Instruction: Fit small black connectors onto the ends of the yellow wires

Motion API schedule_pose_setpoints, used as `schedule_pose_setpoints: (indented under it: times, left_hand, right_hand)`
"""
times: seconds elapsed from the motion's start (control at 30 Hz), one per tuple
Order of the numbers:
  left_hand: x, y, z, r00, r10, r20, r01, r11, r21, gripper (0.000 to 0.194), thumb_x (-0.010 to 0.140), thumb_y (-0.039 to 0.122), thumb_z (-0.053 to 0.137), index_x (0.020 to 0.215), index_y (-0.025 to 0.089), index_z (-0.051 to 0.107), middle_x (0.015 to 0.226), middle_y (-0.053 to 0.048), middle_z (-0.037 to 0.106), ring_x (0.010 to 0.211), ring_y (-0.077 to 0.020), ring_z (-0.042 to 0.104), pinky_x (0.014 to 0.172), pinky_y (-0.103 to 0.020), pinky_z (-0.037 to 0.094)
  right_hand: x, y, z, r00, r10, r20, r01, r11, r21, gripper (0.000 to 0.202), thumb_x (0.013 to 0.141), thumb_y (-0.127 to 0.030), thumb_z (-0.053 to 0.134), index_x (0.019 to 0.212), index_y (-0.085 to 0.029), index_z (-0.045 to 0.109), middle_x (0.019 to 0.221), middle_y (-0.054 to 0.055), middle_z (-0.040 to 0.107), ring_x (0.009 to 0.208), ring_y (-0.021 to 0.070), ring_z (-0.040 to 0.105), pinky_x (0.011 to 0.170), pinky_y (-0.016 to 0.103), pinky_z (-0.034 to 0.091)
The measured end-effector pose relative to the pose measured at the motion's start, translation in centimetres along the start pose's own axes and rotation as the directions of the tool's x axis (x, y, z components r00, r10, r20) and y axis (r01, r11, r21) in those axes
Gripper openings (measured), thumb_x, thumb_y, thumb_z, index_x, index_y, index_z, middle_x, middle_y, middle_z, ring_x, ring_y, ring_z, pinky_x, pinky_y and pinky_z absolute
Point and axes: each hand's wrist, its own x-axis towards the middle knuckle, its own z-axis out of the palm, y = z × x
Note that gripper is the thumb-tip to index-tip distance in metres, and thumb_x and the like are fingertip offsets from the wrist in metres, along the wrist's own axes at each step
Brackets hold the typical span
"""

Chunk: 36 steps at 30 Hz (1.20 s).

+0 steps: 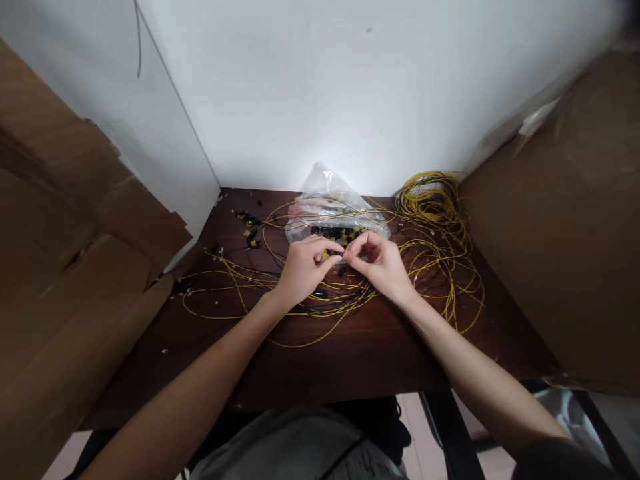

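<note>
Forearms [200, 390]; between both hands [304, 268] [383, 268], tiny dark piece [342, 251], half-hidden

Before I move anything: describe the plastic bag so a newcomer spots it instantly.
Find the dark table against the white wall. Midway along its far edge, beyond the left hand and right hand, sits the plastic bag. Unlike the yellow cables around it, it's translucent film.

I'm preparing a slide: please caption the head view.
Left hand and right hand meet, fingers pinched, before a clear bag, among yellow wires on a dark table.
</note>
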Motion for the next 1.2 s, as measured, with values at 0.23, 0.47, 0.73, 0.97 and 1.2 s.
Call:
schedule_pose_setpoints:
  times: [0.23, 0.47, 0.73, 0.97, 1.2]
  left_hand:
    - [0.24, -0.33, -0.06, 0.995, -0.089, -0.037, 0.089, 0.996, 0.005, 0.010, 0.073, 0.017, 0.063, 0.082, 0.017, 0.068, 0.051, 0.005, 0.041, 0.051, -0.0082, 0.040, 0.050, -0.021, 0.031]
    - [0.16, -0.36, 0.03, 0.995, -0.087, -0.052, 0.087, 0.996, 0.000, 0.011, 0.073, 0.016, 0.062, 0.083, 0.017, 0.067, 0.051, 0.005, 0.043, 0.050, -0.0082, 0.040, 0.051, -0.022, 0.032]
    - [0.03, -0.24, 0.14, 0.995, -0.091, -0.033, 0.091, 0.996, -0.003, 0.010, 0.073, 0.015, 0.062, 0.082, 0.017, 0.067, 0.051, 0.005, 0.041, 0.051, -0.0085, 0.040, 0.051, -0.022, 0.032]
    - [-0.06, 0.00, 0.21, 0.997, -0.075, 0.005, 0.075, 0.997, -0.003, 0.008, 0.074, 0.016, 0.062, 0.081, 0.017, 0.067, 0.054, 0.004, 0.044, 0.052, -0.0085, 0.040, 0.052, -0.023, 0.033]
    - [0.01, 0.04, 0.27, 0.993, -0.119, -0.001, 0.119, 0.992, -0.037, 0.009, 0.072, 0.016, 0.063, 0.081, 0.016, 0.067, 0.053, 0.005, 0.044, 0.050, -0.0074, 0.037, 0.050, -0.022, 0.031]
  right_hand:
    - [0.15, 0.10, -0.30, 1.000, 0.022, 0.013, -0.021, 0.999, -0.043, 0.017, 0.074, -0.030, 0.064, 0.081, -0.015, 0.062, 0.075, 0.004, 0.063, 0.067, 0.0134, 0.057, 0.064, 0.028, 0.047]
    - [0.15, 0.16, -0.44, 1.000, 0.013, -0.002, -0.013, 0.990, -0.138, 0.019, 0.077, -0.034, 0.061, 0.076, -0.015, 0.065, 0.070, 0.003, 0.064, 0.064, 0.0133, 0.056, 0.060, 0.027, 0.045]
    - [0.10, 0.14, -0.40, 1.000, 0.013, 0.006, -0.012, 0.989, -0.150, 0.017, 0.078, -0.032, 0.059, 0.076, -0.015, 0.064, 0.070, 0.003, 0.063, 0.062, 0.0129, 0.054, 0.059, 0.026, 0.043]
    - [-0.05, -0.06, -0.20, 1.000, 0.011, 0.028, -0.006, 0.986, -0.166, 0.016, 0.078, -0.030, 0.059, 0.075, -0.015, 0.064, 0.071, 0.003, 0.064, 0.063, 0.0133, 0.056, 0.061, 0.027, 0.044]
    - [-0.06, -0.16, -0.12, 1.000, -0.012, 0.016, 0.014, 0.984, -0.177, 0.014, 0.078, -0.027, 0.058, 0.076, -0.015, 0.064, 0.072, 0.003, 0.064, 0.065, 0.0130, 0.056, 0.061, 0.026, 0.043]
